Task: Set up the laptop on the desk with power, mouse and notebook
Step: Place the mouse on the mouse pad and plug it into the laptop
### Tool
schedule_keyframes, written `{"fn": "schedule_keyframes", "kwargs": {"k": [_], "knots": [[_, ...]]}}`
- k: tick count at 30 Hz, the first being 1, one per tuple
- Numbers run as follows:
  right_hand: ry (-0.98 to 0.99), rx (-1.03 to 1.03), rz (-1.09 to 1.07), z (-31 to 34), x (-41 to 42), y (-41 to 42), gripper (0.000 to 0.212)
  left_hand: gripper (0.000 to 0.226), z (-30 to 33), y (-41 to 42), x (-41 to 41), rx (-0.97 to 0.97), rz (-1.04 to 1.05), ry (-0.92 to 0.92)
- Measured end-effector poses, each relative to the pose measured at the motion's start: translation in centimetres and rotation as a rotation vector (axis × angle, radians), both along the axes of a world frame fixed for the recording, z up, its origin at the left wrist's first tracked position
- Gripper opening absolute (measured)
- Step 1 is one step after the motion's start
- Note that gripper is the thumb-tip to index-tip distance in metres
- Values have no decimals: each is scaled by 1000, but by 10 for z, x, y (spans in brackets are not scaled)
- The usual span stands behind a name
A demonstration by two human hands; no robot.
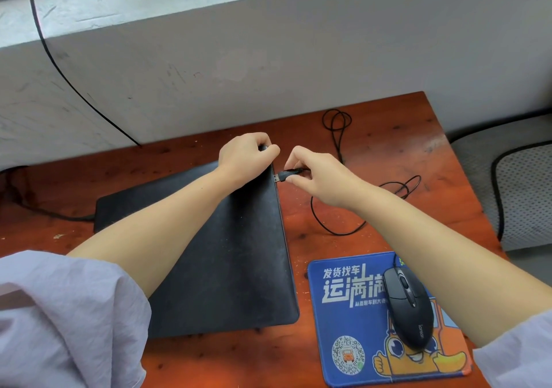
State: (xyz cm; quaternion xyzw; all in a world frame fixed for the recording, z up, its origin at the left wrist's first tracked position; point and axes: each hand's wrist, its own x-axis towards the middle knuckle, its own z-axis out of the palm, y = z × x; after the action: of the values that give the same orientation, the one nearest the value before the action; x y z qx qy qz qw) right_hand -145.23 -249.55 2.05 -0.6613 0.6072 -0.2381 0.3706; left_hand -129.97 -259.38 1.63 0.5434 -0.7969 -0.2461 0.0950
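A closed black laptop (233, 256) lies on the reddish wooden desk (388, 148). My left hand (246, 156) grips the laptop's far right corner. My right hand (316, 175) pinches the black USB plug (285, 176), whose metal tip touches the laptop's right edge. The plug's thin black cable (337, 232) loops over the desk to a black mouse (407, 307) resting on a blue printed mouse pad (352, 328) at the front right. A black power cable (59, 215) meets the laptop's left side. No notebook is in view.
A grey-white wall (268, 59) with a ledge runs behind the desk, and a black wire (59, 68) hangs down it. A grey mesh chair seat (525, 184) stands beyond the desk's right edge. The desk's front edge is near my sleeves.
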Motion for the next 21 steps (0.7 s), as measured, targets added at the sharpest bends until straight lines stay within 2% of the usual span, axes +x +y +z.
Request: {"fn": "schedule_keyframes", "kwargs": {"k": [8,21], "knots": [[50,-92,-19,-1,10,3,11,24,1,-2,0,-6,17,2],[125,-69,13,-21,5,-1,14,24,-16,1,-8,27,36,-33]]}}
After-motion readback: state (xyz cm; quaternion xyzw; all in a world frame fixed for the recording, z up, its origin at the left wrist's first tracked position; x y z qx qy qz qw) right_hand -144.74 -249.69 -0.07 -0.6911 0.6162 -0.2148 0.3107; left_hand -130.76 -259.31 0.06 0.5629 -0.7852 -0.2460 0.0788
